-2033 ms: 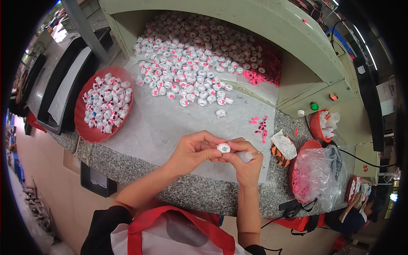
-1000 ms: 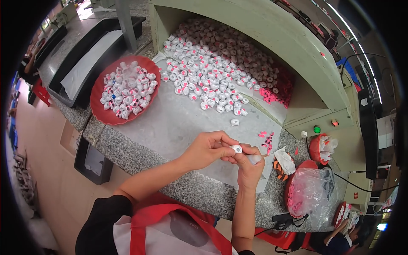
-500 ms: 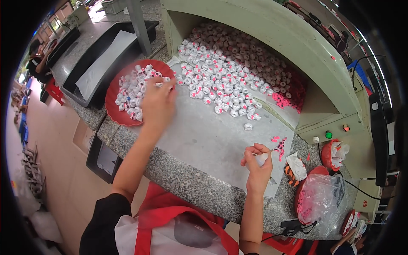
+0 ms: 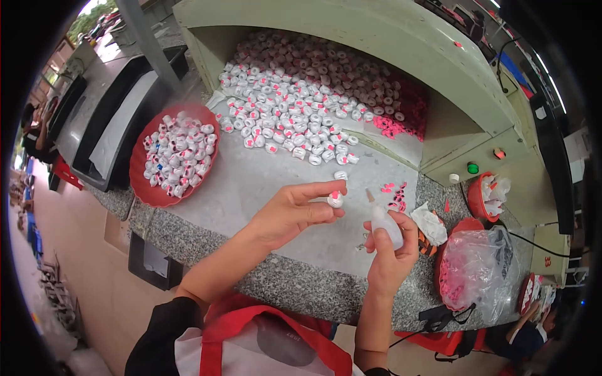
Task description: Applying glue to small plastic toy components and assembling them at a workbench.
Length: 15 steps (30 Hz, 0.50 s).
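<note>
A grey speckled stone worktop (image 4: 232, 257) carries a pale green box-shaped cabinet (image 4: 464, 138), a smooth pale-grey sheet (image 4: 251, 188) and a scalloped red plastic bowl (image 4: 142, 188). Small rounded white pieces (image 4: 282, 119) and flat bright-pink bits (image 4: 399, 202) lie on the sheet. Rightward sit a red basket (image 4: 474, 199) and, apparently, a second red dish (image 4: 470, 224) under clear plastic.

At left, a black tray (image 4: 124, 145) — white sheet (image 4: 122, 119) inside — sits beside a grey post (image 4: 148, 47).
</note>
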Tool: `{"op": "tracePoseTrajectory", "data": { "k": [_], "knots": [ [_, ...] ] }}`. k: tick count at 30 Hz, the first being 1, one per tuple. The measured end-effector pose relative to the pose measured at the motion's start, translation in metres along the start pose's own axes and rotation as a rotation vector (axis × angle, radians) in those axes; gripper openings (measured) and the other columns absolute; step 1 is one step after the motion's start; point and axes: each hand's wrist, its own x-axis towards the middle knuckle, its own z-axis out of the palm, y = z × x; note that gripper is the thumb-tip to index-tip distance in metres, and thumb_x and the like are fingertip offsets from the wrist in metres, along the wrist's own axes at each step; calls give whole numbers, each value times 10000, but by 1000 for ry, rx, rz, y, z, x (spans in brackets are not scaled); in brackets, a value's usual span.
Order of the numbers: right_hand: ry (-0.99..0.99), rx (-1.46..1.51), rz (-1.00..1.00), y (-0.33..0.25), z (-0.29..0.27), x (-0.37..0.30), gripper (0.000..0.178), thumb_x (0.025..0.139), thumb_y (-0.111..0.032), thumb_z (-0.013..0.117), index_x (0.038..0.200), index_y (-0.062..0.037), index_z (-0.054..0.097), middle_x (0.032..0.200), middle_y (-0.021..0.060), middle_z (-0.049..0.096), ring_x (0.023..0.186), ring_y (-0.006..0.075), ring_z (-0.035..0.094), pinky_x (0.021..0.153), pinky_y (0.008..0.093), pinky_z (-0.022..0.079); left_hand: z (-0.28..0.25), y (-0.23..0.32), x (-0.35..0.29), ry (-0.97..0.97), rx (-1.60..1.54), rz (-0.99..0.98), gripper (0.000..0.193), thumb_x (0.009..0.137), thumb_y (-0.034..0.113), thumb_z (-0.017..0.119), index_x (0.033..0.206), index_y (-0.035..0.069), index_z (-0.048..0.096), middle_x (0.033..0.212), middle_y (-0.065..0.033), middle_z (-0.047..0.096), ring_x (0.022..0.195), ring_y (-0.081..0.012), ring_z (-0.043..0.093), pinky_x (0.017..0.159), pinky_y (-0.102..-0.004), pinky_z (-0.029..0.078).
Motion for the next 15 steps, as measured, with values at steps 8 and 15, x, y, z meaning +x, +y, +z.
{"op": "tracePoseTrajectory", "data": {
  "k": [8,15],
  "knots": [
    [43,-351,-419,-6,2,-32,266,678,-109,561,900,32,519,856,87,522,766,165,508,730,276,415,5,-17,-9,85,508,445,417,727,-124,554,1120,10,516,1045,-91,481,900,-160,540,760,-254,506],
    [-49,-463,-591,-2,2,-28,251,630,-30,636,865,11,556,755,123,608,605,171,594,553,254,475,3,-13,-10,100,672,471,392,708,-129,574,1078,-9,527,980,-92,485,873,-157,551,736,-245,515]
  ]
}}
